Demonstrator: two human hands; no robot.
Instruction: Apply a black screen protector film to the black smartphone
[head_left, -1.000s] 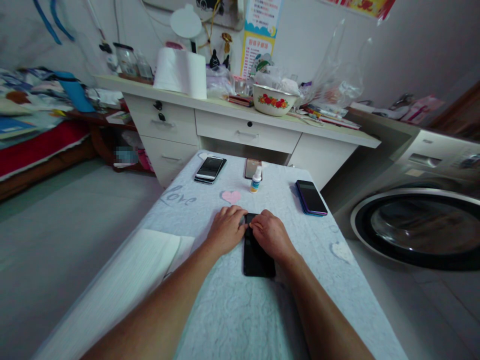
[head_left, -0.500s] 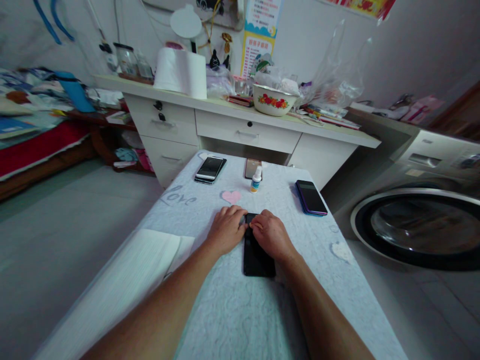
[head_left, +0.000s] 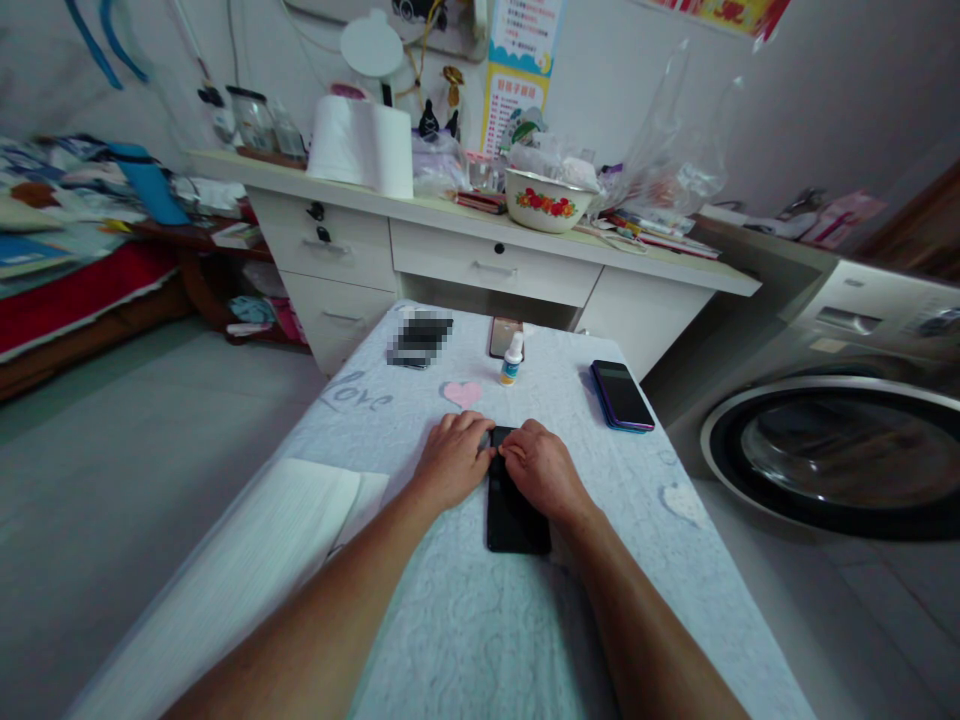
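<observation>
A black smartphone lies flat on the cloth-covered table in front of me. My left hand grips its upper left edge, with thumb and fingertips against the side and top corner. Bent over the upper part of the screen is my right hand, its fingers drawn together in a pinch. Whatever those fingertips hold, if anything, is too small to make out. Beyond the hands stands a small white spray bottle with a blue and yellow label. Behind the bottle lies another phone.
Stacked phones lie at the table's right side; a pixelated dark item is at the far left. A folded white cloth covers the near left. Behind are a desk with a flowered bowl and a washing machine.
Both hands and the phone hold the same position. The phones at the table's far left now appear pixelated.
</observation>
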